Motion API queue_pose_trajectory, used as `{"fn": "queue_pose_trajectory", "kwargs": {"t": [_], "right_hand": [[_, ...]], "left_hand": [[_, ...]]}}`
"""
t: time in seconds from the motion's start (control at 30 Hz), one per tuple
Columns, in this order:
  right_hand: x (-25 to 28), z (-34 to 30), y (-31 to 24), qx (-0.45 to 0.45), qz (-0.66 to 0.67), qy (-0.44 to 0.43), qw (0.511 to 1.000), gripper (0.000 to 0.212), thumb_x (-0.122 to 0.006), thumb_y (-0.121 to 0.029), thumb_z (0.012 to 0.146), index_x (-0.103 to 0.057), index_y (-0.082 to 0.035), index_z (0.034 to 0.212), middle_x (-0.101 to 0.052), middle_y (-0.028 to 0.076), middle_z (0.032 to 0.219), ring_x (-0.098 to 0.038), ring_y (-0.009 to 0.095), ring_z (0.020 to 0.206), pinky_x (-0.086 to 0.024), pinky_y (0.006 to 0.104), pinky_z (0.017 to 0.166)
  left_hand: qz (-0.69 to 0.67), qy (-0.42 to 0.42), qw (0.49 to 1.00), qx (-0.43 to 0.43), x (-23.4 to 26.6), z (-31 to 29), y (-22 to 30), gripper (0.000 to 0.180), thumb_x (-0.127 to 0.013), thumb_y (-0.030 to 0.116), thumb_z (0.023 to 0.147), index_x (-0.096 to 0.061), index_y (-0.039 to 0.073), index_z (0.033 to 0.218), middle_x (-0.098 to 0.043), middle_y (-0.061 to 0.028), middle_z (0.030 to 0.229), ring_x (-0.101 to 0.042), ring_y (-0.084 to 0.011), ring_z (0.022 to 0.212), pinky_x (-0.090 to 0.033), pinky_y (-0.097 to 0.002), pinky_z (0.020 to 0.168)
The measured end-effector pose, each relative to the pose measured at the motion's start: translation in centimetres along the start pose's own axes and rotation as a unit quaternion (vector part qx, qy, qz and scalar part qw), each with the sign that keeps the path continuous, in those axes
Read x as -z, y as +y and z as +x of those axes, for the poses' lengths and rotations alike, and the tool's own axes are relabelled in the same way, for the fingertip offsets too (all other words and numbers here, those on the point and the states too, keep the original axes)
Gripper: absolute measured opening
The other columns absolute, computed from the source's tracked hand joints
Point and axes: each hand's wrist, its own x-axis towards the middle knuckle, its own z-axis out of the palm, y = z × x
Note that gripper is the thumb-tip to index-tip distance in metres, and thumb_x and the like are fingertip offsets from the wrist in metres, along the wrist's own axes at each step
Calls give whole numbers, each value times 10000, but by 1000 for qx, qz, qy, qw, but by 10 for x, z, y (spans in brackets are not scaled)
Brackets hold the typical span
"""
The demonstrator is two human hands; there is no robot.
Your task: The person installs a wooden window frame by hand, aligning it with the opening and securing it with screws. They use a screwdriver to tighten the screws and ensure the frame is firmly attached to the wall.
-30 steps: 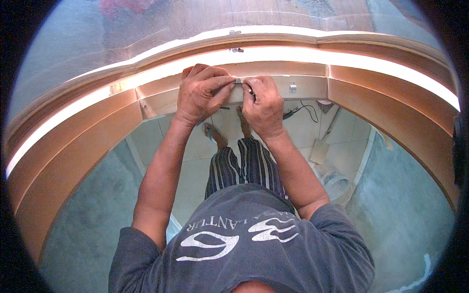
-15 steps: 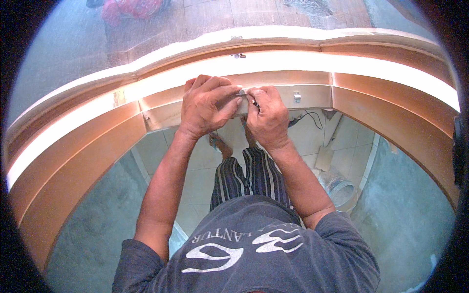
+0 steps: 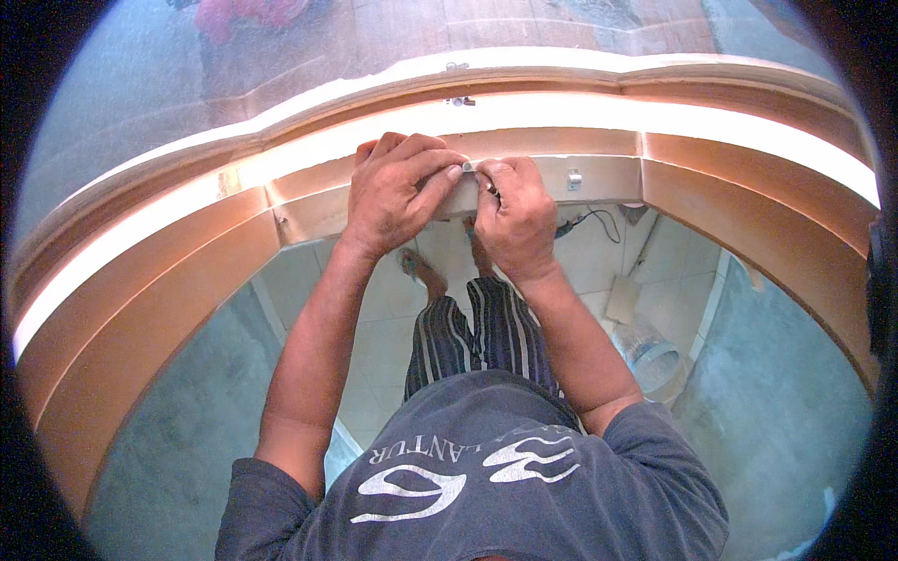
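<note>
Above a wooden frame rail (image 3: 608, 176), both of my hands work close together. With thumb and forefinger my left hand (image 3: 393, 192) pinches a small metal piece (image 3: 468, 167) at the rail's edge. My right hand (image 3: 516, 210) is closed just beside it, fingertips touching or almost touching the piece. A thin dark thing (image 3: 491, 189) shows between the right fingers; most of it is hidden, so I cannot make out its kind. Right of my hands, a small metal catch (image 3: 574, 179) is fixed to the rail.
A brightly lit opening lies beyond the rail, with a small metal fitting (image 3: 459, 101) on the frame's far part. Below, a bucket (image 3: 657, 366), a flat-bladed tool (image 3: 621, 299) and a dark cable (image 3: 603, 222) lie on the tiled floor (image 3: 374, 351). Bluish walls (image 3: 781, 393) stand at both sides.
My hands stay at the same spot on the rail. The left thumb has risen slightly toward the metal piece, and the view has shifted a little.
</note>
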Motion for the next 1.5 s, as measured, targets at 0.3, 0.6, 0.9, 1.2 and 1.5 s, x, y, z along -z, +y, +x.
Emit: {"fn": "queue_pose_trajectory", "kwargs": {"t": [0.3, 0.6, 0.9, 1.2, 1.5], "right_hand": [[1, 1, -2, -8, -7, -6, 1000, 268, -687, -23, 809, -701, -77, 1071, -660, 162, 1035, -706, 402, 878, -593, 500, 725], [0, -2, 1, -3, -24, 5, 1000, 144, -688, -45, 882, -709, -57, 1024, -668, 171, 997, -700, 394, 879, -574, 493, 757], [-2, -4, 4, 0, -25, 10, 1000, 149, -690, -109, 888, -705, -81, 1033, -663, 163, 1035, -705, 406, 877, -585, 503, 742], [-4, -4, 4, -21, -44, 0, 999, 158, -670, -162, 907, -720, -89, 1038, -668, 172, 1093, -715, 430, 893, -594, 542, 768], [-4, -9, -4, -59, -38, 31, 997, 141, -677, -169, 944, -741, -88, 1041, -684, 167, 1053, -707, 415, 924, -577, 517, 805]], "left_hand": [[-80, -19, 996, 21, 0, 2, -7, 237, -669, 341, 1002, -819, 175, 1079, -761, -9, 1139, -666, -251, 1099, -494, -387, 971], [-157, -61, 982, 87, -11, 10, -17, 310, -724, 399, 979, -828, 114, 1044, -790, -58, 1044, -722, -248, 964, -555, -387, 900], [-142, -150, 967, 146, 9, 26, -7, 341, -796, 383, 948, -827, 72, 1085, -789, -102, 1068, -725, -190, 987, -564, -365, 908], [-76, -219, 962, 144, 9, 42, -20, 431, -804, 527, 888, -837, 172, 1131, -803, -114, 1106, -750, -239, 1013, -576, -383, 924], [-40, -266, 957, 104, 16, 55, -13, 382, -813, 474, 901, -835, 167, 1126, -806, -138, 1060, -759, -254, 963, -578, -400, 906]]}}
